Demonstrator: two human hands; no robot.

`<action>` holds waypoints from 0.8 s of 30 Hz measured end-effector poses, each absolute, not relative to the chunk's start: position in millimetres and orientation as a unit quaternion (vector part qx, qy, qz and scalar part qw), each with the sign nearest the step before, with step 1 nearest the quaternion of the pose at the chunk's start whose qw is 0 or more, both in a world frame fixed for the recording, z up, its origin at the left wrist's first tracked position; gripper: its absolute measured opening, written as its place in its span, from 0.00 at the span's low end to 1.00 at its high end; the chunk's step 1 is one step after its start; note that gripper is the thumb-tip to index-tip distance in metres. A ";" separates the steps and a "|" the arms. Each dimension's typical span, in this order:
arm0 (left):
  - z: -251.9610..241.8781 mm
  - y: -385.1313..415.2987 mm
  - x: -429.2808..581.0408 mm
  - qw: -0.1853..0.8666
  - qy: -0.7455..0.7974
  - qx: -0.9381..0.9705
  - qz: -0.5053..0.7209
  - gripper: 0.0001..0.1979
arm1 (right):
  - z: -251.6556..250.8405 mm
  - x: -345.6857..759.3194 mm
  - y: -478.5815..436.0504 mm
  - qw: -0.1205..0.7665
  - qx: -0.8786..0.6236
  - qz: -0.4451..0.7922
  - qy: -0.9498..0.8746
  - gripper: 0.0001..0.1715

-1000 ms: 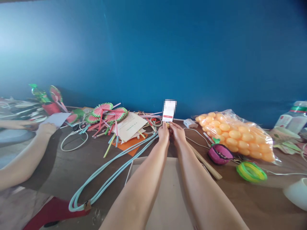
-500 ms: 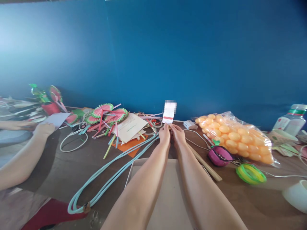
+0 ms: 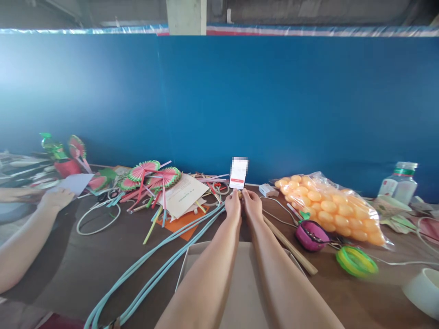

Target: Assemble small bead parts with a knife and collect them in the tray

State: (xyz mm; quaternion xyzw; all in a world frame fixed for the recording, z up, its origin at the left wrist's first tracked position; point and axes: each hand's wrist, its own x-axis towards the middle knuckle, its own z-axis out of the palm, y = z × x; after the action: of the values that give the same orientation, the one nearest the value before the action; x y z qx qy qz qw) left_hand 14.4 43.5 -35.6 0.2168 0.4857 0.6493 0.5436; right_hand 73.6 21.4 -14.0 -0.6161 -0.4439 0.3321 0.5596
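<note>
Looks very much mid-job from where I'm standing: the small brownish piece [image 3: 240,194] is between the person's fingertips, not put down anywhere, so I'd call the handling unfinished, though I honestly can't judge how much is done or left. The left hand [image 3: 233,204] and right hand [image 3: 253,204] both seem to have a pinching grip on it, over the desk [image 3: 363,299], just in front of the lit phone [image 3: 238,176] and past the far edge of the beige tray [image 3: 248,283]. As for looks, only a tiny yellowish-brown bit shows and fingers cover the rest, so I can't make out shape or material. Bag of orange balls [image 3: 329,208] sits off to the person's right, paper fans [image 3: 164,177] to the left.
</note>
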 end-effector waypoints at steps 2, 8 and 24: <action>-36.1 44.5 13.2 0.545 0.496 0.205 0.644 0.20 | -6.5 76.4 18.3 0.482 -0.676 0.247 -0.500 0.22; -25.4 40.8 12.3 0.564 0.500 0.161 0.637 0.18 | 27.3 97.4 5.9 0.166 -0.768 0.107 -0.609 0.22; -23.8 38.8 9.2 0.542 0.510 0.134 0.654 0.15 | 4.1 117.3 12.3 0.134 -0.782 0.119 -0.597 0.22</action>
State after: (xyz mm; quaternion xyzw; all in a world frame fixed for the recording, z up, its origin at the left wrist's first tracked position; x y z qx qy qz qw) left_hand 9.2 38.8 -23.8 0.1343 0.5102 0.6543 0.5418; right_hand 117.3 12.3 4.1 -0.7820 -0.5968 0.1195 0.1340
